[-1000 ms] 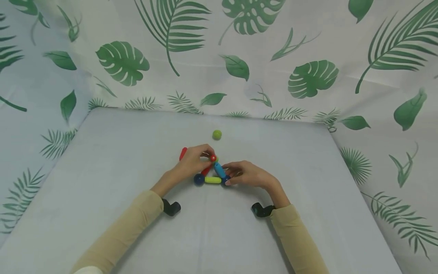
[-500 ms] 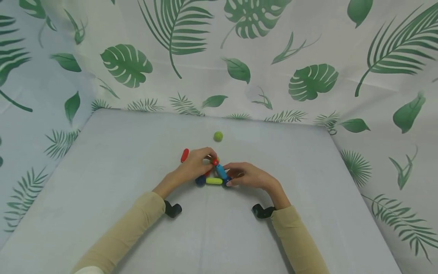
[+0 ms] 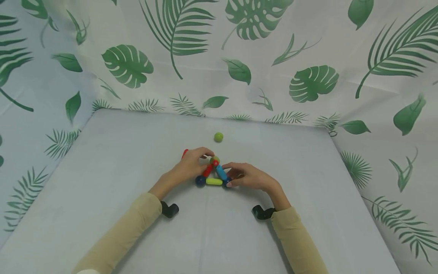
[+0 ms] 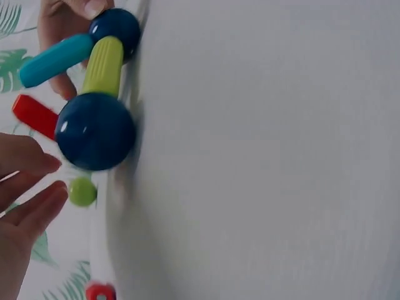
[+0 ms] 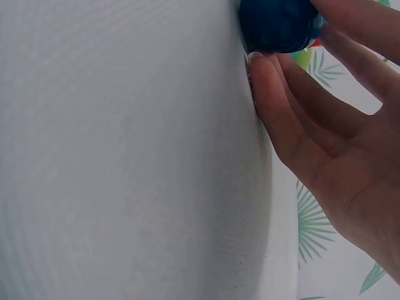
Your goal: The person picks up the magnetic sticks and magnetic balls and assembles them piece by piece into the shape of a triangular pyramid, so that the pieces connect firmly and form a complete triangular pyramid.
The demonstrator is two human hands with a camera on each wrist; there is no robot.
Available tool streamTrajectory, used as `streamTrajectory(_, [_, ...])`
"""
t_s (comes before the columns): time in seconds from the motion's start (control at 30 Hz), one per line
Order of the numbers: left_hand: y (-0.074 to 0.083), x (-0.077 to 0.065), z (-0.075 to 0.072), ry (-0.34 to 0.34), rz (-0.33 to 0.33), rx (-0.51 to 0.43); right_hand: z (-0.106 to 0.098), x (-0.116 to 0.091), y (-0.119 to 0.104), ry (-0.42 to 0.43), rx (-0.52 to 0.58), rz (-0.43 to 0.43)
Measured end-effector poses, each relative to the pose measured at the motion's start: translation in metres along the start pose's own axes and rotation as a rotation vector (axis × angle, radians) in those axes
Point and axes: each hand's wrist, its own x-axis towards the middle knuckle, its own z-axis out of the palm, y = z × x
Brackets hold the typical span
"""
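In the head view a triangle of toy magnetic rods and balls stands mid-table. Its near side is a yellow-green rod (image 3: 214, 182) between a dark blue ball (image 3: 200, 180) and another dark blue ball (image 5: 275, 25). A red rod (image 3: 207, 170) and a light blue rod (image 3: 221, 173) lean up toward each other. A green ball (image 3: 214, 159) shows behind their upper ends. My left hand (image 3: 190, 164) is beside the red rod; the left wrist view shows its fingertips apart, with nothing visible between them. My right hand (image 3: 251, 176) pinches the right dark blue ball between thumb and fingers.
A loose green ball (image 3: 218, 137) lies farther back on the white table (image 3: 143, 140). Another red rod (image 3: 185, 153) lies beyond my left hand, partly covered by it. A leaf-patterned cloth (image 3: 212, 87) rises behind the table.
My left fingers have come off the red rod's upper end and moved slightly left, uncovering more of the rod and the green ball. My right hand stays on its ball. The head view shifted slightly.
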Motion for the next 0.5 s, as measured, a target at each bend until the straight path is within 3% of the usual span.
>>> streamTrajectory(0.3, [-0.018, -0.007, -0.025, 0.187, -0.243, 0.168, 0.000, -0.001, 0.000, 0.004, 0.004, 0.061])
streamTrajectory(0.5, [-0.026, -0.008, -0.027, 0.128, -0.356, 0.221, 0.000, 0.000, 0.000, 0.005, -0.004, 0.030])
